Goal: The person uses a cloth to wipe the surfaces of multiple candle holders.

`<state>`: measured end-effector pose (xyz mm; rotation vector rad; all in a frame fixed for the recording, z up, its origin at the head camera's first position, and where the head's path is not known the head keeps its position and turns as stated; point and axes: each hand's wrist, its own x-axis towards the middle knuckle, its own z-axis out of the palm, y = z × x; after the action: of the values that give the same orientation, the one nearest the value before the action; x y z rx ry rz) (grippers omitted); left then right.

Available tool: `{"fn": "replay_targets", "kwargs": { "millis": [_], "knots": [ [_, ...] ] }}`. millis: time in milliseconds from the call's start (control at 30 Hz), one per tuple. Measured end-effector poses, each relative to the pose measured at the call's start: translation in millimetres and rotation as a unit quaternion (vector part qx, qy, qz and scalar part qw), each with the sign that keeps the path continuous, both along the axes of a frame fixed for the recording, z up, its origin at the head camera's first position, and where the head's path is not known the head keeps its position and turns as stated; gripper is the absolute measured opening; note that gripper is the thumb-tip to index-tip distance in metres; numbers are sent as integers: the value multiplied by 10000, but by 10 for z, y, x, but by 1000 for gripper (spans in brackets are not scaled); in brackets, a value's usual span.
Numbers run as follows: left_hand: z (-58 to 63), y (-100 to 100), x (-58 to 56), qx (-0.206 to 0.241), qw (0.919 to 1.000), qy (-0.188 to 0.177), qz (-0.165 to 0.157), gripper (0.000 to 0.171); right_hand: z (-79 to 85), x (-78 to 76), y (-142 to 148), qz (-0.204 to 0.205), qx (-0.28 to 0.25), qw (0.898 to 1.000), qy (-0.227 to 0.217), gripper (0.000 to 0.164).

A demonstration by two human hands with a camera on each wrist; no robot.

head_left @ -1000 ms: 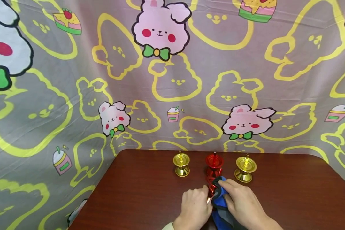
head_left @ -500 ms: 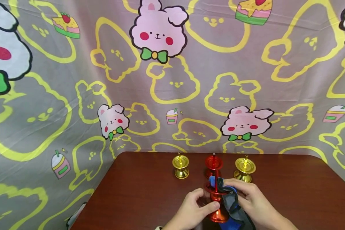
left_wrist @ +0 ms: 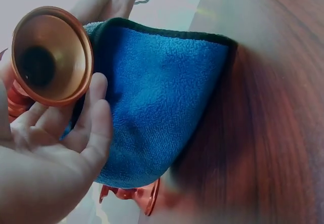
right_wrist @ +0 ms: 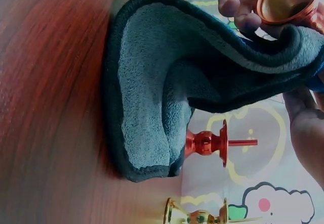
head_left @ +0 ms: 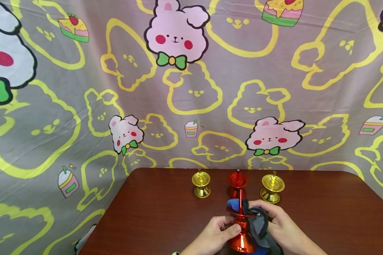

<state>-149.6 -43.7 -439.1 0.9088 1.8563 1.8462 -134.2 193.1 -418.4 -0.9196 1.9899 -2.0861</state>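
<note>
A shiny red candle holder [head_left: 241, 243] with a spike on top stands roughly upright between the hands, near the table's front. My left hand [head_left: 215, 233] grips its stem from the left, thumb across the front. In the left wrist view its hollow base [left_wrist: 55, 52] faces the camera. My right hand [head_left: 285, 223] holds a cloth [head_left: 258, 225], blue on one side and grey on the other with dark edging, against the holder's dish and spike. The cloth's blue end shows left of the spike. In the right wrist view the cloth's grey side [right_wrist: 144, 92] hangs down toward the table.
At the back of the brown table [head_left: 153, 212] stand a gold candle holder [head_left: 201, 184], another red candle holder [head_left: 237, 184] and a second gold candle holder [head_left: 272, 187]. A patterned curtain [head_left: 178, 88] hangs behind and to the left.
The held candle holder was tilted away and mostly covered by hands and cloth; it has turned upright with its spike up. My left hand has shifted to its stem; the cloth now wraps its dish.
</note>
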Motion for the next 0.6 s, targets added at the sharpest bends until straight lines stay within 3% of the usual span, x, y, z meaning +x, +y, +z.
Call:
{"fn": "replay_targets", "kwargs": {
  "millis": [167, 300, 400, 600],
  "knots": [
    [-16, 3, 15, 228, 9988, -399, -148, 54, -6, -8, -8, 18, 129, 9999, 5, 28],
    [-5, 21, 29, 491, 9957, -745, -263, 51, 0, -22, 11, -538, 750, 9928, 760, 27],
    [8, 24, 30, 478, 9964, -669, -219, 49, -6, -44, 18, -892, 1085, 9768, 1617, 31],
    [43, 20, 29, 183, 9992, -325, 159, 38, -28, -98, 9, -921, 1027, 9618, 2366, 40]
  ]
}}
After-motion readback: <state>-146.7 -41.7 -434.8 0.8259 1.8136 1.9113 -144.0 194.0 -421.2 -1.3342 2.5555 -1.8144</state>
